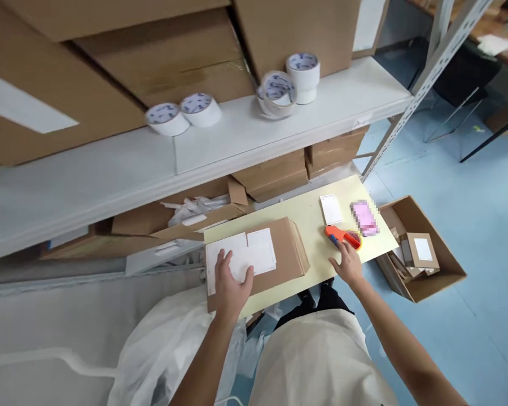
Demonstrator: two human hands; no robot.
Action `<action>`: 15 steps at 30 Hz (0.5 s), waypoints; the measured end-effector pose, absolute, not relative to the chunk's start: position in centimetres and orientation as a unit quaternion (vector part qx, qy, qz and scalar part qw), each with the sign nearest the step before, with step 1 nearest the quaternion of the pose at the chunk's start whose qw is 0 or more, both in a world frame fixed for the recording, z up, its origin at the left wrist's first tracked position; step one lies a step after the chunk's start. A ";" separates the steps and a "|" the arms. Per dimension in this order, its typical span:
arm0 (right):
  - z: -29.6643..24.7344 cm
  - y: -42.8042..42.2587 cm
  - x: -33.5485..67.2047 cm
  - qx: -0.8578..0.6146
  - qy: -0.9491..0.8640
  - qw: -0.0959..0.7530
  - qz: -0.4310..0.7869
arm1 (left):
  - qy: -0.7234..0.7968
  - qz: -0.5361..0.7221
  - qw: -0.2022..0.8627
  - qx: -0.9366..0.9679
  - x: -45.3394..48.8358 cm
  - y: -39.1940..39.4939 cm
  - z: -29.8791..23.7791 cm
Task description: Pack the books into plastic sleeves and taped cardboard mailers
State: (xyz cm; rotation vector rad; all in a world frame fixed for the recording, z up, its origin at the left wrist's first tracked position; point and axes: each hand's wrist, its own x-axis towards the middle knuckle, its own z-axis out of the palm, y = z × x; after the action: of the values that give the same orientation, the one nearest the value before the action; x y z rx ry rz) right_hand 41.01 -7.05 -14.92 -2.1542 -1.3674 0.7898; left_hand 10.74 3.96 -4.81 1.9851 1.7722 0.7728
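My left hand (232, 285) lies with fingers spread over white paper labels (260, 251). The labels rest on a stack of flat folded cardboard (284, 248) at the left part of a pale yellow board. My right hand (347, 264) is beside an orange tape dispenser (336, 232), its fingertips at the near edge and the thumb held apart. Whether the fingertips touch the dispenser I cannot tell. Behind the dispenser are a small white stack of labels (331, 209) and a pink blurred-out item (364, 217).
A grey shelf (237, 138) runs above the board (311, 197), bearing white tape rolls (201, 110) and large cartons (165, 59). On the floor at right stands an open carton (444, 276) with small boxes inside. White plastic sheeting (169, 338) hangs at the left.
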 end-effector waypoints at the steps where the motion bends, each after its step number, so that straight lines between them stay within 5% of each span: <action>1: -15.2 -6.8 41.9 -0.805 -0.488 0.187 0.281 | 0.615 0.260 0.201 0.717 12.8 4.6 -4.5; 4: -16.2 -5.4 43.5 -0.826 -0.464 0.076 0.312 | 0.555 0.181 0.275 0.764 19.4 6.9 -4.3; 7: -16.7 -4.1 44.4 -0.816 -0.464 0.066 0.337 | 0.463 0.070 0.354 0.809 25.4 9.2 -5.5; 15: -14.6 -8.0 48.6 -0.655 -0.490 0.303 0.490 | 0.435 -0.100 0.570 0.690 32.1 12.6 -8.6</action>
State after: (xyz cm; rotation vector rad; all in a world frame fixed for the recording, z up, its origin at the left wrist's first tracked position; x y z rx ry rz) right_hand 48.55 -8.03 -14.57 -1.7365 -1.2977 1.2979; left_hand 32.13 12.58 -8.64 1.6206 1.0204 -0.2336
